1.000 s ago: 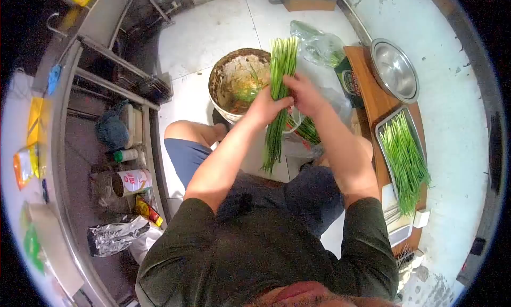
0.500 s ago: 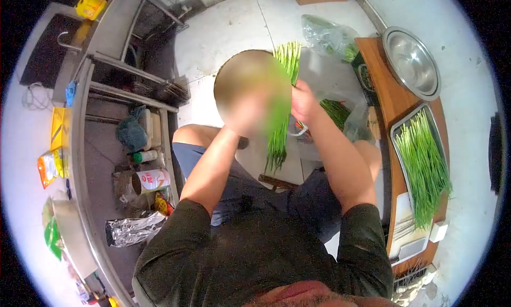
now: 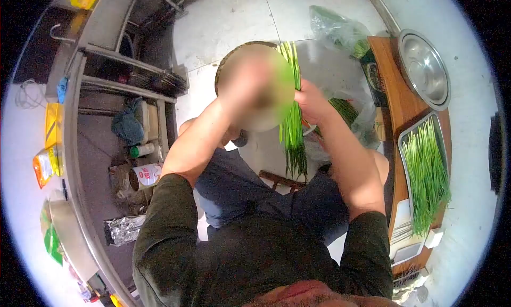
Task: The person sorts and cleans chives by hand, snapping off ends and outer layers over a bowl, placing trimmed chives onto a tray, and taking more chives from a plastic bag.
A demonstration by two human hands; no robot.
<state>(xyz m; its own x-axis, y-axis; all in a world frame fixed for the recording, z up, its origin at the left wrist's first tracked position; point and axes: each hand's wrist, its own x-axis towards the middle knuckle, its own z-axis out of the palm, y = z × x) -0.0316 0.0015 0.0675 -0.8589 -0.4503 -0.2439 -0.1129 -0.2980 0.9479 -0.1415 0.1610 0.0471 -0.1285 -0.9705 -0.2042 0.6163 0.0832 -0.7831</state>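
Note:
My right hand (image 3: 313, 101) is closed around a bunch of long garlic chives (image 3: 293, 139). Their pale ends point up and away from me, and the dark green tips hang down over my lap. My left hand (image 3: 251, 78) is just left of the bunch, over a round container (image 3: 219, 70) with a dark rim. A blurred patch covers that hand and most of the container, so its fingers and anything in them are hidden.
To my right, a wooden bench (image 3: 391, 88) bears a steel bowl (image 3: 424, 67) and a metal tray (image 3: 405, 147) heaped with more chives (image 3: 426, 174). Plastic bags (image 3: 338, 27) with greens lie on the floor. A cluttered metal shelf (image 3: 74, 131) stands on my left.
My left hand has moved up and away from me, leaving the lower part of the bunch. My right hand still grips the chives, which have shifted slightly to the right.

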